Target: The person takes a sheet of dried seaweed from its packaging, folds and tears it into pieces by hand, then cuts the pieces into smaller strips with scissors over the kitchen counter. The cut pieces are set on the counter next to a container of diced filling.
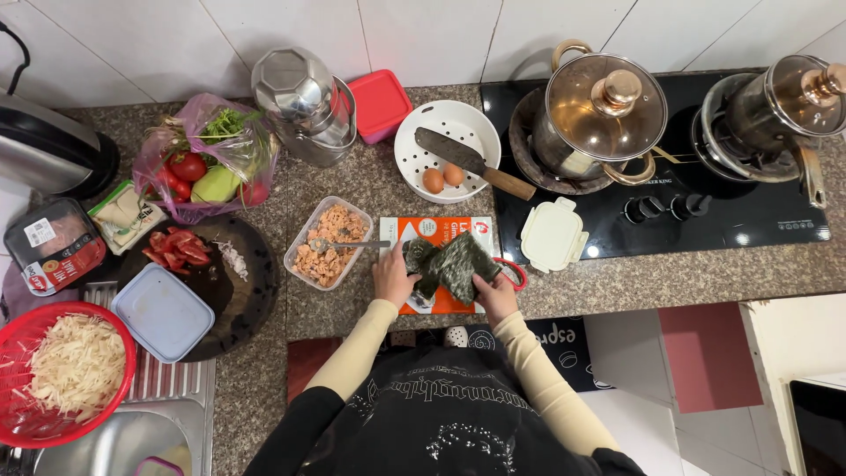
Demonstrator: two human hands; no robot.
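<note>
A dark green crumpled seaweed sheet [454, 264] is being folded over the orange packet [441, 231], pinched between left hand [394, 276] and right hand [495, 295]; firmer pressing likely needed next.

Two lidded pots [602, 110] set on a black cooktop [758, 220], eggs [442, 176] laid in a white strainer [445, 132], shredded vegetable heaped in a red basket [123, 353]

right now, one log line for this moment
left hand on seaweed wrap | right hand holds wrap | over orange packet | spoon in salmon tub
</note>
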